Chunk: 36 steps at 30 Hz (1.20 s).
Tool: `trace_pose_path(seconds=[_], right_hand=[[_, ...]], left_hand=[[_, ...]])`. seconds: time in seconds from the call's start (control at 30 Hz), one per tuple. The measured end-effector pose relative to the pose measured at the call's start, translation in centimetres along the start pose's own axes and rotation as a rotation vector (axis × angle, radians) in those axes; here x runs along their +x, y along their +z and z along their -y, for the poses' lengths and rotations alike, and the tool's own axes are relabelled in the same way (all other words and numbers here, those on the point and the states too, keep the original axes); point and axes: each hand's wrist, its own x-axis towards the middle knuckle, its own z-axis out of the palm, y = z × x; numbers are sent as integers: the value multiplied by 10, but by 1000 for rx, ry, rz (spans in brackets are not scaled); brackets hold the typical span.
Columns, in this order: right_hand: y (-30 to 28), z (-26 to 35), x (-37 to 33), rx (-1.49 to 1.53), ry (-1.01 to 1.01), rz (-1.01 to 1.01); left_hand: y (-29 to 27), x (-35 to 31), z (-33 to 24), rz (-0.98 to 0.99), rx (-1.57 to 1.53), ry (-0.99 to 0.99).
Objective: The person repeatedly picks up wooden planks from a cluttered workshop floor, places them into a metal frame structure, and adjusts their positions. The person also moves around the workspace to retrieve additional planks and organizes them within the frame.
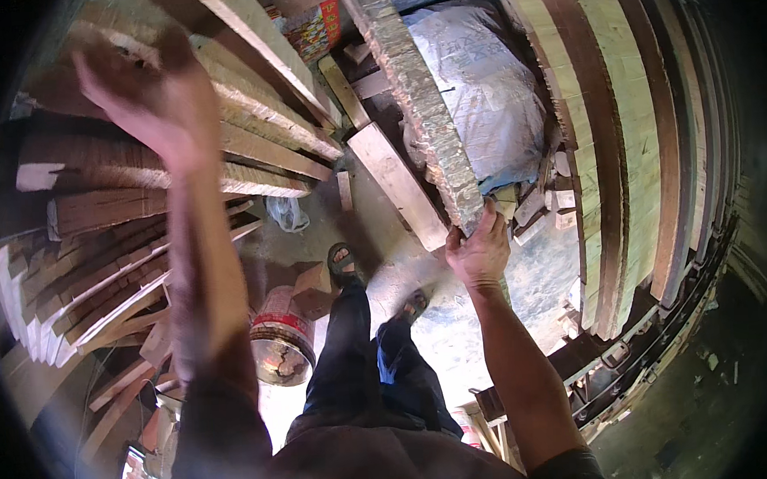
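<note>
My right hand (pixel 479 250) is closed round the near end of a long, narrow plank (pixel 424 107) with a rough, bark-like face. The plank slants away from me toward the upper edge. My left hand (pixel 151 108) is raised at the upper left, blurred by motion, its thumb and fingers apart with nothing seen between them. Beneath it are leaning wooden beams (pixel 264 116); whether it touches one I cannot tell. A shorter pale wood block (pixel 398 187) lies on the floor left of the plank.
A stuffed whitish sack (pixel 484 87) sits right of the plank. Tall boards (pixel 630 140) stand along the right, and stacked planks (pixel 100 298) fan out at the left. A metal bucket (pixel 282 336) stands beside my legs. Wood scraps (pixel 559 202) and a clear plastic bag (pixel 288 213) lie on the floor.
</note>
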Motion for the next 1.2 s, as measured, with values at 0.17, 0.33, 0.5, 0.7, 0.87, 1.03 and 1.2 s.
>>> trace_pose_path(seconds=[0.17,0.33,0.5,0.7,0.87,1.03,1.2], right_hand=[[-1,4,1,-50,1,3],[-1,5,-1,-37,36,27],[0,6,-1,-53,24,7],[3,1,-7,-90,-38,-40],[-1,5,-7,-113,-8,-18],[-7,7,-6,-84,-116,-122],[-9,6,-8,-23,-43,-50]], left_hand=[[-65,-188,-30,333,-12,-338],[-169,-296,-94,885,-43,-991],[-241,-342,-117,1037,-44,-1039],[-275,-370,-97,1032,251,-1145],[-294,-353,-106,872,252,-1262],[-311,-335,-112,803,251,-1238],[-325,-344,-114,727,251,-1189]])
